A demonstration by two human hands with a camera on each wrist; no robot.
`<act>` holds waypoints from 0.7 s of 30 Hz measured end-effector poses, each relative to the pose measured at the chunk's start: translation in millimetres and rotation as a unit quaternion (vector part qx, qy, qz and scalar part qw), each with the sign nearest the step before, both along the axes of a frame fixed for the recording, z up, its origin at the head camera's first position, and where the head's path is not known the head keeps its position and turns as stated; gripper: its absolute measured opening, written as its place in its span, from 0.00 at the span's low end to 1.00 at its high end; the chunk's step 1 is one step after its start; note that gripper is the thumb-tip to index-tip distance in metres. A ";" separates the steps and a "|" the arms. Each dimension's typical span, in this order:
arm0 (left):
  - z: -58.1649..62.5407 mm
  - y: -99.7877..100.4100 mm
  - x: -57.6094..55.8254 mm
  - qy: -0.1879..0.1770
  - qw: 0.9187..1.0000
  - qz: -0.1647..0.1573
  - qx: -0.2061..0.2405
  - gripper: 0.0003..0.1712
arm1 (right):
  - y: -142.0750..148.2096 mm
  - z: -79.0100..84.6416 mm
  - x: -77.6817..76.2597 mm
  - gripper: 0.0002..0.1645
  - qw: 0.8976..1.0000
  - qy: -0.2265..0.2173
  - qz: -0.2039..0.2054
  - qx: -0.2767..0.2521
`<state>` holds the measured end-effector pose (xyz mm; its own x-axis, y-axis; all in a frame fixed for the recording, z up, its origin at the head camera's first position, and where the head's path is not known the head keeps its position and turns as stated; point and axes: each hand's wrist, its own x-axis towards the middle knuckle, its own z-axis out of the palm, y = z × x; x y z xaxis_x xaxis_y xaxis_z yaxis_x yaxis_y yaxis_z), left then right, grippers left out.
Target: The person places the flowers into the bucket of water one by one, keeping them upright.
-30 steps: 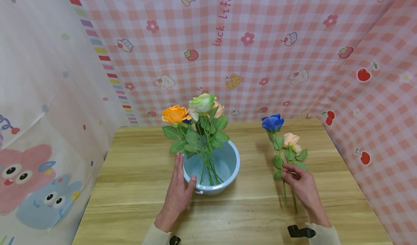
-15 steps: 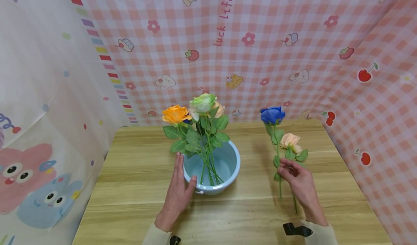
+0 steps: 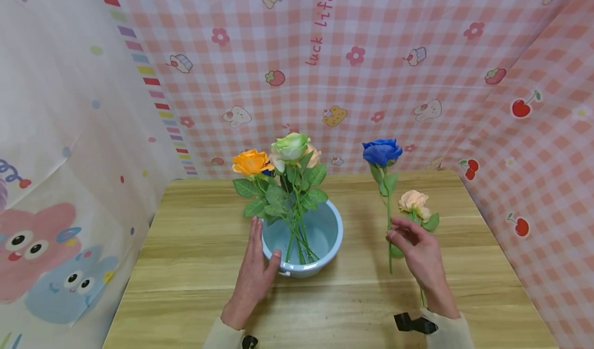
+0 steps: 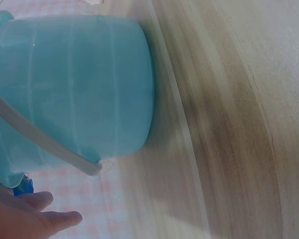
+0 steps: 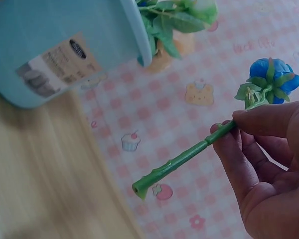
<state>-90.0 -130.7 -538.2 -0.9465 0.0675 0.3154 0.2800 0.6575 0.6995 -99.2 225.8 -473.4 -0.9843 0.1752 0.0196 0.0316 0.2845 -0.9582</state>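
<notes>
My right hand (image 3: 419, 253) pinches the green stem of a blue rose (image 3: 382, 152) between thumb and fingers, bloom upward and stem end pointing down. In the right wrist view the cut stem end (image 5: 139, 188) shows below the fingertips. My left hand (image 3: 252, 271) rests with straight fingers along the left rim of a light blue bucket (image 3: 339, 230). Inside the bucket stand an orange rose (image 3: 251, 162), a pale green rose (image 3: 290, 146) and a peach rose (image 3: 314, 156), their stems crossing. A bit of dark blue bloom peeks out behind the orange one.
A second peach rose (image 3: 414, 201) lies on the wooden table (image 3: 195, 287), partly behind my right hand. The bucket's pale handle (image 4: 45, 137) hangs at its side. Pink checked cloth (image 3: 390, 91) closes off the back and right, white patterned cloth (image 3: 93, 148) the left.
My right hand has raised the blue rose off the table and moved it a little to the left, away from the peach rose. My left hand has stayed at the bucket.
</notes>
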 end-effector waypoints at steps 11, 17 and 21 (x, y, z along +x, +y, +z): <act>-1.0 1.0 -0.6 0.013 1.000 0.004 -0.002 0.47 | -19.8 14.7 -4.3 0.21 0.998 0.053 0.019 -0.042; -1.3 0.9 -0.5 0.014 1.000 0.005 -0.004 0.47 | -32.1 22.7 -8.4 0.19 0.994 0.086 0.028 -0.055; -0.1 1.3 -0.1 0.011 1.000 0.002 -0.001 0.47 | -40.0 26.3 -12.4 0.18 0.992 0.101 0.031 -0.062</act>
<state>-90.1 -129.4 -538.4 -0.9396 0.0638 0.3364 0.2924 0.6606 0.6914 -111.6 185.8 -447.0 -0.9715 0.1287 0.1992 -0.1781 0.1586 -0.9711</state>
